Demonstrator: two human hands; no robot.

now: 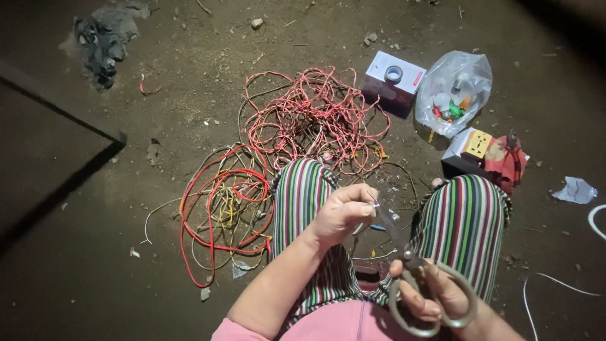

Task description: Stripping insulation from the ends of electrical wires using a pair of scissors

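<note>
- While the person sits on the ground with the knees up, the right hand (435, 297) holds a pair of metal scissors (413, 271); the thumb and fingers go through the two round grey loops, and the blades point up toward the other hand.
- The left hand (344, 211) is curled nearly into a fist, thumb pressed against the forefinger, pinching the end of a thin wire (372, 205) just where the scissor tips arrive. The wire is too fine to see its colour well.
- I judge that the step in hand is cutting or stripping this wire end. The next move seems to call for a steady pinch and a small, light closing of the blades, because the tips are very near to the fingers.
- The striped trousers (464, 227) are soft cloth with green, red and white lines, stretched over both knees.
- On the ground to the left of the knees lies a loose coil of red and yellow cable (218, 215), smooth and plastic-coated.
- Beyond the knees, a bigger tangle of pink-red twisted wire (315, 117) spreads in many loops.
- Further right stand a white box with a roll of tape (394, 74) on top, a clear crinkled plastic bag (454, 88) with small coloured parts, and another box with a yellow socket piece (478, 144).
- The dirt floor (189, 63) is brown, dusty and with little stones.
</note>
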